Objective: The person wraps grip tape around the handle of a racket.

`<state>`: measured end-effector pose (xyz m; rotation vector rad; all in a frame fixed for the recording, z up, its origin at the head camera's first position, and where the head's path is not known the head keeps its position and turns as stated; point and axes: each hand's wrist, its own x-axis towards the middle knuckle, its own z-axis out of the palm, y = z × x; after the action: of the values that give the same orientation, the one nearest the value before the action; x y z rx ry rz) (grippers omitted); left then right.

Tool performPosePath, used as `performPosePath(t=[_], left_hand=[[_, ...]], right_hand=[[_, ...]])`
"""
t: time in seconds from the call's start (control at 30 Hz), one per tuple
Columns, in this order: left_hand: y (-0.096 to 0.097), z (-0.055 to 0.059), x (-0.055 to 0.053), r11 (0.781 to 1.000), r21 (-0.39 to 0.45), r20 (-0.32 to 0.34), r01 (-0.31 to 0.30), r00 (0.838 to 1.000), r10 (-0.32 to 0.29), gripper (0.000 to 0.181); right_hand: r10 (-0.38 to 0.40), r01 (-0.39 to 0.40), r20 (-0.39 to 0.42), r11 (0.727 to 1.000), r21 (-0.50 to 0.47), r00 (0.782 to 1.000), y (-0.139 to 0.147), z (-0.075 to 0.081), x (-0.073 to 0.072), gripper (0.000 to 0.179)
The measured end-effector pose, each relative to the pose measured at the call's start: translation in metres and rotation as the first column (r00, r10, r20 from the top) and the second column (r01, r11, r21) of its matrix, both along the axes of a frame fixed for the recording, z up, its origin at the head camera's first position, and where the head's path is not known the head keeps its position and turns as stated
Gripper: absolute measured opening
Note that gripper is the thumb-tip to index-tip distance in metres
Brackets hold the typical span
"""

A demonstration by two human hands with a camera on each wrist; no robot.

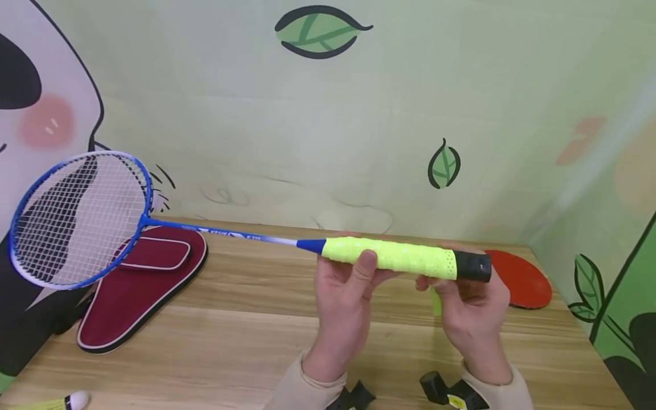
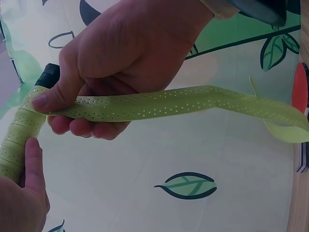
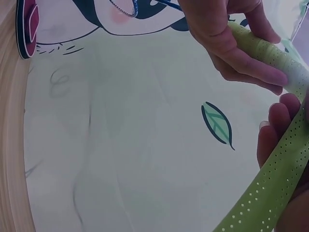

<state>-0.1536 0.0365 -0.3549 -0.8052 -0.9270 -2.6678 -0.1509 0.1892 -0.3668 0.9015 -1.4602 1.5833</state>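
Note:
A blue and white badminton racket (image 1: 145, 221) is held up almost level above the table, its strung head to the left. Neon yellow perforated overgrip tape (image 1: 389, 256) is wound around its handle, up to the black butt end (image 1: 472, 266). My left hand (image 1: 338, 302) grips the handle near the blue cone, thumb across the front. Near the butt, my right hand (image 1: 474, 313) pinches the tape against the handle, its thumb pressing there in the left wrist view. From that thumb a loose length of tape (image 2: 159, 105) trails away. Some right fingers are hidden behind the handle.
On the wooden table (image 1: 230, 330), a maroon paddle case (image 1: 138, 307) with white piping lies at left. A red table tennis paddle (image 1: 523, 279) lies behind my right hand. A shuttlecock (image 1: 77, 400) shows at the bottom left. A leaf-printed backdrop (image 1: 256, 125) rises behind the table.

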Motion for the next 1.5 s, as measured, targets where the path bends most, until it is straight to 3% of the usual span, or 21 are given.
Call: performPosePath(t=[0.1,0.43,0.53,0.67,0.73,1.07,1.5], left_hand=[[0.0,0.0,0.0,1.0,-0.006,0.007,-0.002,1.0,0.002,0.019],[0.0,0.0,0.0,0.999,-0.036,0.053,-0.015,0.998,0.017,0.023],[-0.001,0.003,0.002,1.0,-0.001,0.029,0.026,0.999,-0.026,0.02],[-0.002,0.003,0.003,0.992,0.045,-0.04,0.117,0.993,-0.115,0.041],[-0.003,0.003,0.004,0.991,0.034,-0.052,0.127,0.991,-0.125,0.045],[-0.003,0.002,0.001,1.0,-0.017,-0.055,0.023,0.998,-0.024,0.032],[-0.004,0.0,0.0,0.999,-0.025,0.028,-0.02,0.999,0.021,0.026]], right_hand=[[0.022,-0.022,0.007,1.0,-0.001,1.0,0.0,0.001,0.001,0.043],[0.03,-0.03,0.001,0.998,-0.05,1.0,-0.001,0.001,0.005,0.033],[0.021,-0.022,-0.017,0.997,-0.068,1.0,-0.002,0.001,0.005,0.03],[-0.009,0.009,-0.003,0.997,-0.082,1.0,-0.001,-0.001,0.004,0.027],[-0.024,0.024,0.005,0.996,-0.084,1.0,-0.001,-0.001,0.004,0.029],[-0.009,0.009,0.08,1.0,-0.004,0.997,0.007,-0.002,0.003,0.027],[-0.028,0.025,0.099,0.999,0.038,0.995,0.01,-0.003,0.002,0.023]])
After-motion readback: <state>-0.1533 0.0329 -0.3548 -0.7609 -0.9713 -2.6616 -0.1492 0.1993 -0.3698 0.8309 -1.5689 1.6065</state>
